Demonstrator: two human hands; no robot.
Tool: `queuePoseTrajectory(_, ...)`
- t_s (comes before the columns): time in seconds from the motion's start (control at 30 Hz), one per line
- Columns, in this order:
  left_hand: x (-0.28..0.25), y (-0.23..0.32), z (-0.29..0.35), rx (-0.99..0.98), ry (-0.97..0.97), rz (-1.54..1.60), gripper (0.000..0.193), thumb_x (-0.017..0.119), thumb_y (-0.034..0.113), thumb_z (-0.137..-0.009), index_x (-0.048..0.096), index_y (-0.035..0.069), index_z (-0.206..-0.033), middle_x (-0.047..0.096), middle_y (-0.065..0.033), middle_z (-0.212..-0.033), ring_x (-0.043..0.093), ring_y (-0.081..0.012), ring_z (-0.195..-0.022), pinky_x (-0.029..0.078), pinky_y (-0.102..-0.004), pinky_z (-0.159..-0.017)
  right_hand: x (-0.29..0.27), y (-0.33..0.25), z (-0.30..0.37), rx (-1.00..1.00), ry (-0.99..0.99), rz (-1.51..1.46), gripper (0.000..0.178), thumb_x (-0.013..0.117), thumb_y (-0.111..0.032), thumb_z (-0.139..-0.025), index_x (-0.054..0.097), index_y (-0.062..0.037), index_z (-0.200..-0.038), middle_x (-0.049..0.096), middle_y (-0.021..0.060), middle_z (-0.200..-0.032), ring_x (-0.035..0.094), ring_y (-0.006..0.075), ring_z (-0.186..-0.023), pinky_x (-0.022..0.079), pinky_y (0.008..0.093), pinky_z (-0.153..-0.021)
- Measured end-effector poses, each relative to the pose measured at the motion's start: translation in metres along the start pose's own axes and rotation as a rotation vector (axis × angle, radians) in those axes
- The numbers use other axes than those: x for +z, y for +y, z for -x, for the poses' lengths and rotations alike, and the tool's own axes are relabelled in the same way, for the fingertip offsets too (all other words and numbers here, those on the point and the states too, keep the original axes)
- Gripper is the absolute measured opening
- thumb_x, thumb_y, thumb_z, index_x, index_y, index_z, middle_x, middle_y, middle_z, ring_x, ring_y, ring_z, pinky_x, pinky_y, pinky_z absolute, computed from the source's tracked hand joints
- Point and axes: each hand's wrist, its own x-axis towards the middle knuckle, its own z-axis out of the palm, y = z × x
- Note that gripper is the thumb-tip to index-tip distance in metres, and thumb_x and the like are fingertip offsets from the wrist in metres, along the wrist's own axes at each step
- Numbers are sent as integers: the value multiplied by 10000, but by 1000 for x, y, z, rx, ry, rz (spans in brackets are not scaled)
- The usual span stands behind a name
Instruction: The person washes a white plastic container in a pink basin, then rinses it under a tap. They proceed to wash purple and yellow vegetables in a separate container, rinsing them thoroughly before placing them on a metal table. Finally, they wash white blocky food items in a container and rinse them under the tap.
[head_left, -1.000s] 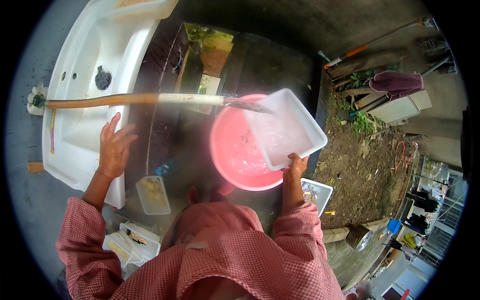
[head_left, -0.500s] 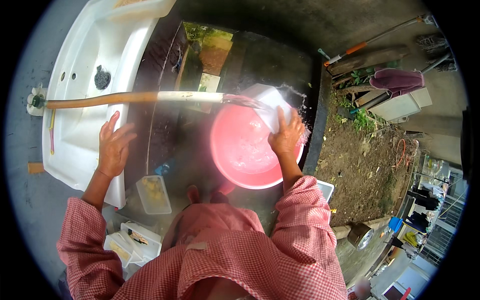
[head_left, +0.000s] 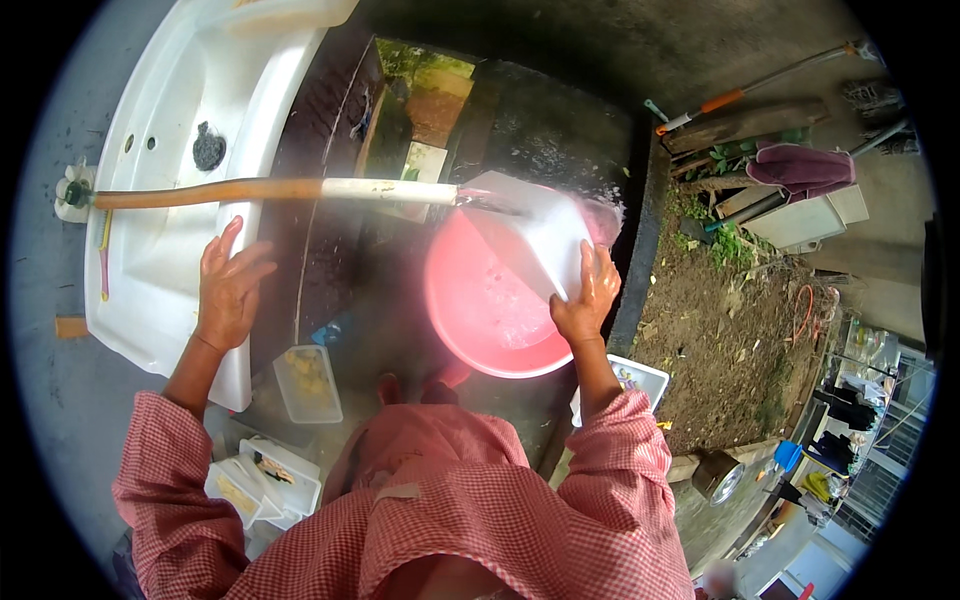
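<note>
My right hand [head_left: 588, 300] grips the near edge of a white plastic container [head_left: 545, 230], thumb on one side and fingers on the other. The container is tilted over a round pink basin [head_left: 465, 330] that has water in it. From the white end of a hose [head_left: 385, 191], water runs onto the container and spills off its far side. My left hand [head_left: 230, 290] is raised by the front rim of a white sink [head_left: 185, 255], fingers spread, holding nothing.
Left of my feet lies a translucent tub [head_left: 308, 385] with yellowish pieces; white containers [head_left: 265, 485] sit nearer. A white tray [head_left: 640, 382] is beside my right forearm. A dark ledge [head_left: 637, 240] borders a soil patch [head_left: 720, 340] on the right.
My right hand has shifted slightly right and nearer to me, turning the container so its broad face shows. Water now falls beyond the basin. My left hand has barely moved.
</note>
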Motion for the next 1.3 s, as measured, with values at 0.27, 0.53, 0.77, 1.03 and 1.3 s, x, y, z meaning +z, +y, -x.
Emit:
queuePoseTrajectory(0.27, 0, 0, 0, -13, -21, -17, 284, 475, -67, -743, 660, 62, -915, 570, -63, -1211, 290, -345, -1340, 195, -497, -1068, -25, 21, 13, -24, 129, -107, 866, 663, -82, -487, 419, -100, -1317, 425, 211, -1279, 417, 384, -1163, 280, 485, -980)
queuePoseTrajectory(0.53, 2, -5, 1, 14, -8, -24, 263, 494, 13, -746, 665, 82, -934, 565, -79, -1205, 283, -350, -1337, 194, -524, -1056, -9, 34, 5, 309, 228, -191, 837, 597, -27, -572, 355, -70, -1372, 446, 224, -1256, 424, 368, -1168, 342, 437, -971)
queuePoseTrajectory(0.77, 2, -4, 0, 28, 2, -11, 280, 488, 31, -727, 667, 76, -937, 563, -90, -1215, 289, -356, -1333, 205, -517, -1050, 51, 65, -5, 1481, 123, -1416, 642, 490, -106, -689, 322, -32, -1304, 402, 216, -1307, 450, 418, -1163, 389, 576, -949)
queuePoseTrajectory(1.03, -2, -3, 0, 41, -1, -15, 249, 471, -44, -757, 652, 47, -902, 574, -80, -1200, 293, -362, -1334, 208, -478, -1050, 57, -13, 7, 1677, 327, -2221, 628, 385, -108, -728, 280, 59, -1324, 353, 295, -1313, 346, 484, -1236, 338, 640, -1013)
queuePoseTrajectory(1.3, -1, -1, -4, 37, -3, -6, 262, 479, -56, -738, 658, 48, -899, 580, -75, -1192, 296, -355, -1335, 214, -473, -1052, 74, 0, 80, 1442, 140, -2205, 589, 499, -67, -666, 420, -10, -1247, 492, 197, -1206, 513, 383, -1106, 512, 505, -865)
